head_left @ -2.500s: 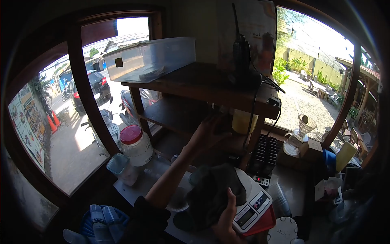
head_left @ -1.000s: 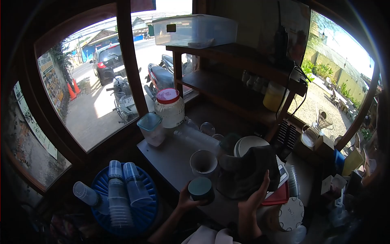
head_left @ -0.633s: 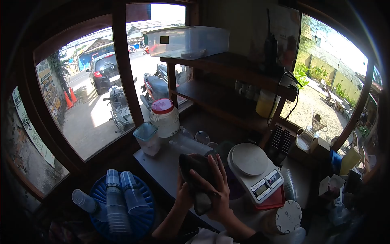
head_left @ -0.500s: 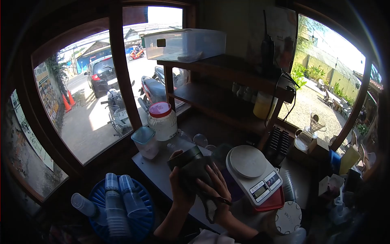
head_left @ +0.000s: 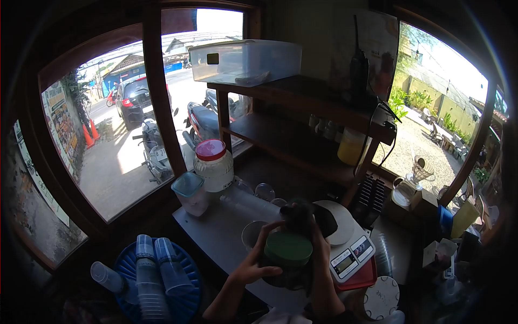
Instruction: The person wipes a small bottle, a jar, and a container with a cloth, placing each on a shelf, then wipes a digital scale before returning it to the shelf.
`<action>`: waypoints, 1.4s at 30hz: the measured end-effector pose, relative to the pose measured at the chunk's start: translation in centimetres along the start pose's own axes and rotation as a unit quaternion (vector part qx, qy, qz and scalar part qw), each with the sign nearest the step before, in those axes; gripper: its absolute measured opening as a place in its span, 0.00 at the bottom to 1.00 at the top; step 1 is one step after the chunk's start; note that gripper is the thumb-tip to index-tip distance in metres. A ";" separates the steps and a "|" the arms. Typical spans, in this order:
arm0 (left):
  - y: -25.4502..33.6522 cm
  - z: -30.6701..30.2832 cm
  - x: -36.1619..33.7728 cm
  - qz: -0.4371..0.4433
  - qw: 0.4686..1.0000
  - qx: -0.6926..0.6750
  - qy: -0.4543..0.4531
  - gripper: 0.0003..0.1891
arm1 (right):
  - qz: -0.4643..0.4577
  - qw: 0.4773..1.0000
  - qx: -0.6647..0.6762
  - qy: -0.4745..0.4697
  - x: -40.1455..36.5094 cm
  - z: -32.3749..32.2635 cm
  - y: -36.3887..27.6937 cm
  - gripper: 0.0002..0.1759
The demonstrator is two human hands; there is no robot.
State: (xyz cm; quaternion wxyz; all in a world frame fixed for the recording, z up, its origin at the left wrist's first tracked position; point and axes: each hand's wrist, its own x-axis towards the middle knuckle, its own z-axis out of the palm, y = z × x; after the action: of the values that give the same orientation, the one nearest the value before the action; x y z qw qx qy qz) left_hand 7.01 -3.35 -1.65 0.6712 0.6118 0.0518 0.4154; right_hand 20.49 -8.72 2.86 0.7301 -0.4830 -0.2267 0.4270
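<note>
Between my two hands is a dark container with a round green lid [head_left: 288,247], tilted so that its lid faces me. My left hand [head_left: 253,264] is closed round its left side, thumb near the lid's lower edge. On the opposite side my right hand [head_left: 322,256] grips it, its fingers partly in shadow. A dark shape [head_left: 297,214] beyond the lid is too dim to name. Just left of the container stands a clear cup [head_left: 251,236] on the table [head_left: 208,237]. To the right, a white kitchen scale [head_left: 350,259] rests over a red tray [head_left: 362,278].
A blue round basket [head_left: 127,259] holds several stacked plastic cups [head_left: 151,281]. Near the window stand a red-lidded jar [head_left: 214,173] and a teal-lidded tub [head_left: 190,195]. A wooden shelf [head_left: 291,143] carries a clear storage box [head_left: 245,62]. A round white lid [head_left: 381,298] lies at lower right.
The dark container has moved down and right and turned, bringing its green lid into view. My right hand has shifted to its right side. The clear cup now shows beside it.
</note>
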 end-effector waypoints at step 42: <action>2.3 -2.4 -0.7 0.087 0.945 0.024 0.313 0.34 | -0.476 0.809 -0.298 -0.175 1.7 5.4 7.3 0.46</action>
State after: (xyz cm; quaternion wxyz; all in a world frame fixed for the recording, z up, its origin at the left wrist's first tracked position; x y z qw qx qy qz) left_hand 4.06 -2.18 -0.56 0.5672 0.4690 0.2160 0.6416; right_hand 14.41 -3.27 -1.47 0.6102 -0.4255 -0.6681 0.0150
